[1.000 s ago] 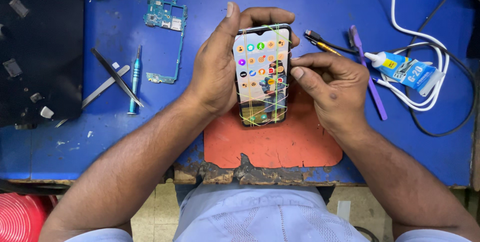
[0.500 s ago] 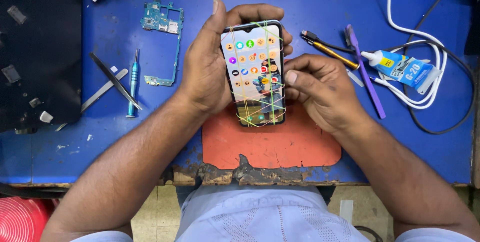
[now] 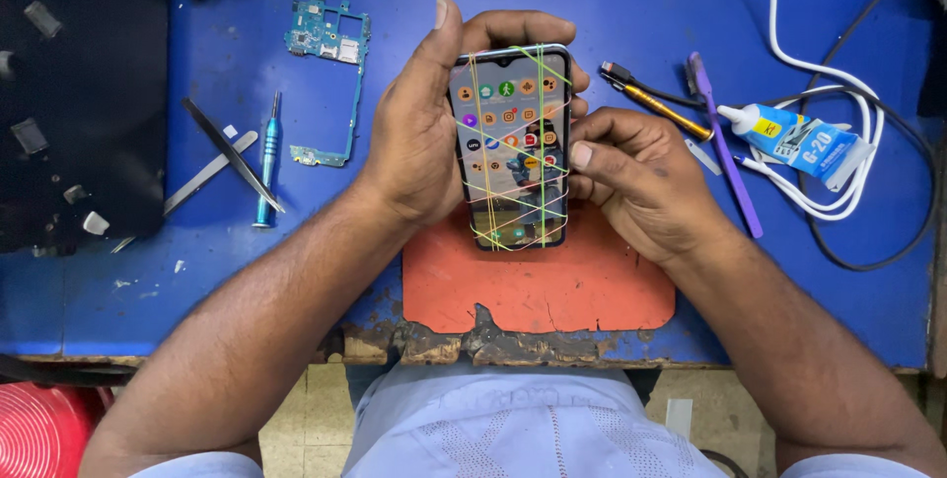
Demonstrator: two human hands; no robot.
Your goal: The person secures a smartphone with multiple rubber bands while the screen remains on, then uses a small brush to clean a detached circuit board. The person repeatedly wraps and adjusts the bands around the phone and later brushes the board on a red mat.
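A blue tabletop [image 3: 641,4] fills the view, with a worn orange mat [image 3: 538,291] at its near edge, toward six o'clock. Above the mat, the left hand [image 3: 419,138] and right hand [image 3: 636,177] both grip a lit smartphone [image 3: 513,147] bound with yellow rubber bands. At ten o'clock lies a teal circuit board [image 3: 330,39]. At three o'clock lies a blue-labelled glue tube [image 3: 799,143] with a white nozzle.

Worn blue workbench [image 3: 631,4] with chipped front edge — pale tiled floor [image 3: 326,409] below.
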